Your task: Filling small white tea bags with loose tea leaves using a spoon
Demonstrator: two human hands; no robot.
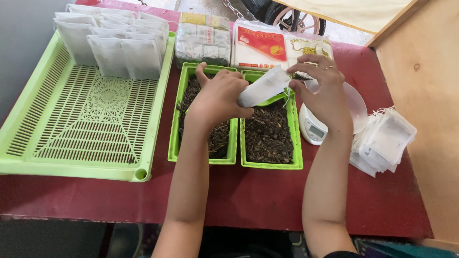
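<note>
My left hand grips a small white filter bag above two green bins. My right hand pinches the bag's upper end and its drawstring. A green scoop shows just under the bag. The left bin and the right bin both hold dark dried leaves. A small white scale with a clear dish sits right of the bins, partly hidden by my right hand.
A large green slatted tray at left holds several filled white bags along its far end. Empty white bags are stacked at right. Wrapped packets lie at the back of the red table. A wooden panel stands on the right.
</note>
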